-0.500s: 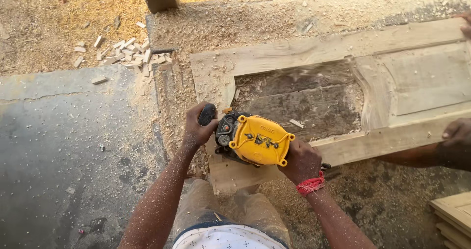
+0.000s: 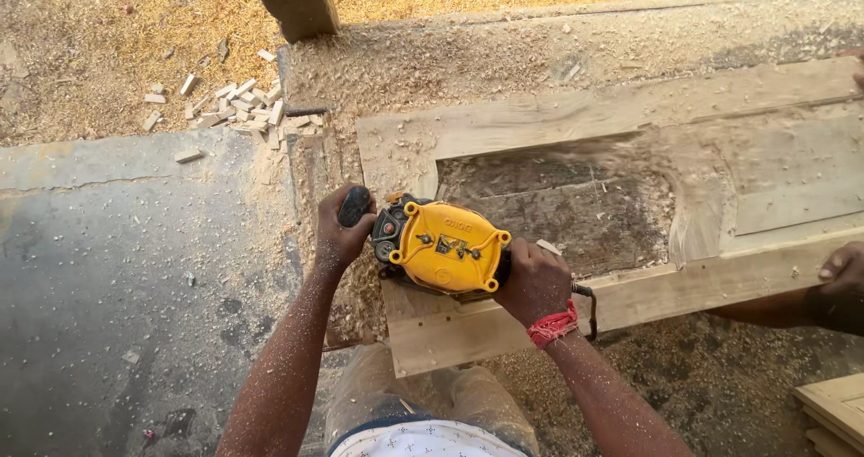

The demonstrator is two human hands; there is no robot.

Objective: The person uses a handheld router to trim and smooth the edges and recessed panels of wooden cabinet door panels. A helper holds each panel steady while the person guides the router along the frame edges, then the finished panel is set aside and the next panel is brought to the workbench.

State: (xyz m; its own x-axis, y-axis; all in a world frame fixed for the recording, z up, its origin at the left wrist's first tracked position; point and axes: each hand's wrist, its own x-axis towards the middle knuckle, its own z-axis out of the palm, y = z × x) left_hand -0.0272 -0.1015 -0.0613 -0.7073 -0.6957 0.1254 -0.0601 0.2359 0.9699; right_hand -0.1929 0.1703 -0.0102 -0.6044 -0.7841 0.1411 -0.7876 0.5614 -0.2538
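Planer (image 2: 447, 246), yellow, rounded plastic | both hands clamped on: left (image 2: 342, 236) black knob, right (image 2: 533, 281) rear handle | rough dusty door frame (image 2: 576, 115)

We see a yellow power planer (image 2: 447, 245) with a smooth, slightly glossy plastic housing and a matt black knob. It sits on a pale wooden door frame (image 2: 576, 115) of raw, unfinished timber, dusted with sawdust. The bench (image 2: 432, 56) below looks rough and is covered in shavings. The grey concrete floor (image 2: 108, 268) is matt and gritty. A red cloth band (image 2: 551, 325) looks soft and woven.
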